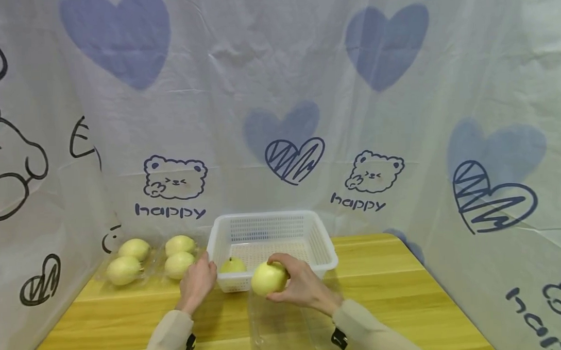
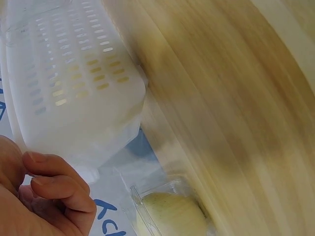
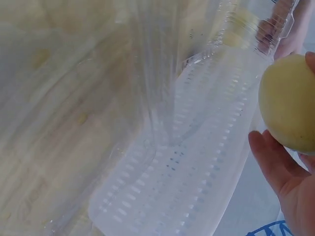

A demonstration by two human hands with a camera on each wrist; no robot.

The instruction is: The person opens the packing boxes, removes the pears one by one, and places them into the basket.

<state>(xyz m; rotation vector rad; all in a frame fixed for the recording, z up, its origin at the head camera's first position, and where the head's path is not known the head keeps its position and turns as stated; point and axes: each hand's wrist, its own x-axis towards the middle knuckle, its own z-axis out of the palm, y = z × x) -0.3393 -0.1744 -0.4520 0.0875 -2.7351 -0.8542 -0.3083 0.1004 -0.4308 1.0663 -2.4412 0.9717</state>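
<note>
Four round yellow-green pears [image 1: 124,270]: in clear plastic boxes [image 2: 142,211] at left, judged done. Remaining, two: one pear [image 1: 232,265] inside the white perforated plastic basket [image 1: 268,228]; one held pear [image 1: 267,279], pinched by the right hand [image 1: 307,287] near its front rim. Left hand [image 1: 199,283]: curled, pinching basket's left rim. Near container [image 1: 281,324]: clear plastic. Desk [image 1: 386,284]: yellow wood-grain. Surround: white curtain [image 1: 222,110], blue hearts, bears.

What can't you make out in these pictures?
Head view: base of the fruit inside the white basket, hidden by its front wall.
Head view: the clear container, cut off by the bottom edge.
Right wrist view: the held fruit, cut by the right edge.
</note>
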